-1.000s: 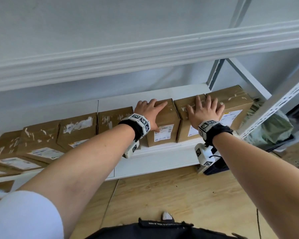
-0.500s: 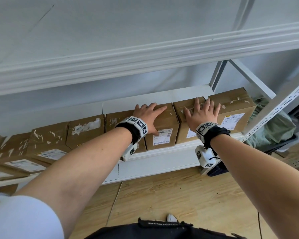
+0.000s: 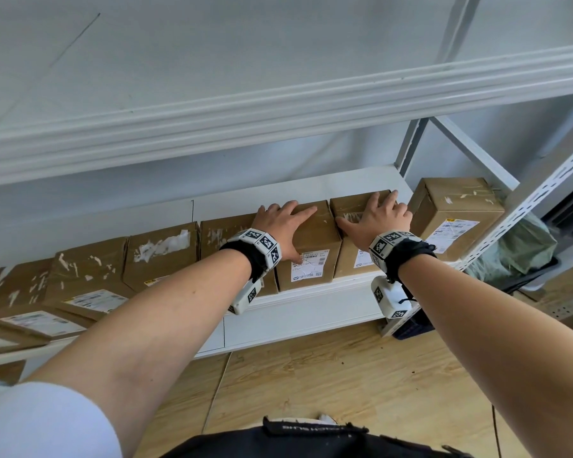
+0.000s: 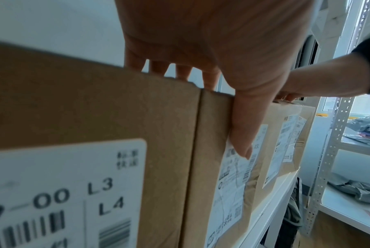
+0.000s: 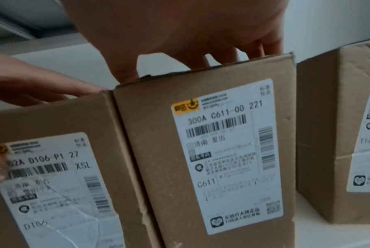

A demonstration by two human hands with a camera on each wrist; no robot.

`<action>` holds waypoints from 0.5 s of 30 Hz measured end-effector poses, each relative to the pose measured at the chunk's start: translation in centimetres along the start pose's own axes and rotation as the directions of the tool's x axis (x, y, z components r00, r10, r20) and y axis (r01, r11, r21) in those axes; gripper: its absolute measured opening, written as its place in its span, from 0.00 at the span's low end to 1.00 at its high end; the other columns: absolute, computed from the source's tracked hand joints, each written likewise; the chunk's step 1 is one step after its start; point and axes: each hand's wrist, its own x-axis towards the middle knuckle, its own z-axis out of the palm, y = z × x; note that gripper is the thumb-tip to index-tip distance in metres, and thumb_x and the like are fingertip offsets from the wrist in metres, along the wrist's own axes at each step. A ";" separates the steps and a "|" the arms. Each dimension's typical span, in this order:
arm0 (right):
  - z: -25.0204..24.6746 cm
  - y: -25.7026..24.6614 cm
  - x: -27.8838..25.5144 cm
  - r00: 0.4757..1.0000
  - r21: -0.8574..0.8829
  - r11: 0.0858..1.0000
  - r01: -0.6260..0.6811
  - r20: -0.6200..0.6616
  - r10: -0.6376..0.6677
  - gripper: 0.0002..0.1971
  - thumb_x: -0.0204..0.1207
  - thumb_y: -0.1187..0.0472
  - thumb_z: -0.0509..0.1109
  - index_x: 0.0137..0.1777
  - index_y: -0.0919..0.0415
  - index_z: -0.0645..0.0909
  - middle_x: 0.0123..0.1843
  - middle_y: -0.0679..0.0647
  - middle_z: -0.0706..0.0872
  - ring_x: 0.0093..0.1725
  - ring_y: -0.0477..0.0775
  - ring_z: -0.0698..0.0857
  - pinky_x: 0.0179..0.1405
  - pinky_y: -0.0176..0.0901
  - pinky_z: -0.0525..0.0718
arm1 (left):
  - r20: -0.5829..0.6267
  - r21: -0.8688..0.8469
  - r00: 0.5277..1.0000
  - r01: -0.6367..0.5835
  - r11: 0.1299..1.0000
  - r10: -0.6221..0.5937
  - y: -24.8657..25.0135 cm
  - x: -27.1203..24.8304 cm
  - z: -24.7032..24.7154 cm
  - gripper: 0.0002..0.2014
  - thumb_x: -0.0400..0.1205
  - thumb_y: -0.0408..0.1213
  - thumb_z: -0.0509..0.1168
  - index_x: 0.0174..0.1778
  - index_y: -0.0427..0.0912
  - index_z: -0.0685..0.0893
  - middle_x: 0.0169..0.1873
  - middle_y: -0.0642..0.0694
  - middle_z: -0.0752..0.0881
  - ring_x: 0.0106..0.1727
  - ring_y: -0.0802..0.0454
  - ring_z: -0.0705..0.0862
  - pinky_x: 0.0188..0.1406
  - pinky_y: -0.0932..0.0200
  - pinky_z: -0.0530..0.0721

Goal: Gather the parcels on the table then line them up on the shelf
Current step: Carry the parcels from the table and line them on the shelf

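Observation:
A row of brown cardboard parcels stands on the white shelf (image 3: 311,304). My left hand (image 3: 285,223) (image 4: 211,42) lies on top of one labelled parcel (image 3: 321,234) (image 5: 52,167), fingers extended over the top and thumb pressed on its front label. My right hand (image 3: 381,216) (image 5: 179,33) rests flat on the neighbouring parcel (image 3: 348,262) (image 5: 222,151), with its fingers reaching the far top edge. These two parcels touch each other. The last parcel (image 3: 454,216) (image 5: 332,134) stands apart at the right end, with a gap beside it.
More parcels (image 3: 159,256) fill the shelf to the left, some leaning. An upper shelf board (image 3: 278,104) hangs overhead. A perforated upright post (image 3: 543,193) borders the right end, with grey-green bags (image 3: 523,249) behind it. Below is a wooden floor (image 3: 311,375).
Both hands have slid their two parcels to the left against the row. A gap has opened between my right hand's parcel and the end parcel.

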 end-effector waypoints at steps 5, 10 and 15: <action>-0.5 -0.1 0.5 0.997 0.022 1.000 0.000 0.071 -0.001 0.56 0.67 0.23 0.59 0.85 0.61 0.53 0.86 0.69 0.51 0.76 0.74 0.67 0.68 0.66 0.72 | 0.005 -0.001 1.000 0.005 1.000 -0.005 0.1 -0.1 0.1 0.60 0.66 0.60 0.81 0.87 0.65 0.48 0.86 0.47 0.56 0.81 0.37 0.63 0.81 0.32 0.61; -0.2 0.1 0.3 0.998 0.011 1.000 0.003 0.062 -0.004 0.56 0.67 0.22 0.58 0.85 0.61 0.52 0.86 0.69 0.52 0.75 0.74 0.68 0.67 0.64 0.75 | 0.004 -0.033 1.000 0.024 0.999 -0.024 0.4 -0.2 -0.1 0.60 0.65 0.58 0.82 0.87 0.64 0.49 0.86 0.47 0.56 0.83 0.38 0.61 0.82 0.31 0.56; -0.2 1.0 0.0 1.000 0.008 1.000 0.012 0.020 -0.012 0.54 0.69 0.18 0.48 0.85 0.58 0.53 0.86 0.68 0.53 0.76 0.74 0.69 0.69 0.66 0.71 | -0.009 -0.025 0.999 0.047 0.999 -0.048 1.0 0.2 -0.3 0.65 0.60 0.71 0.78 0.87 0.61 0.46 0.87 0.45 0.54 0.86 0.35 0.50 0.83 0.29 0.45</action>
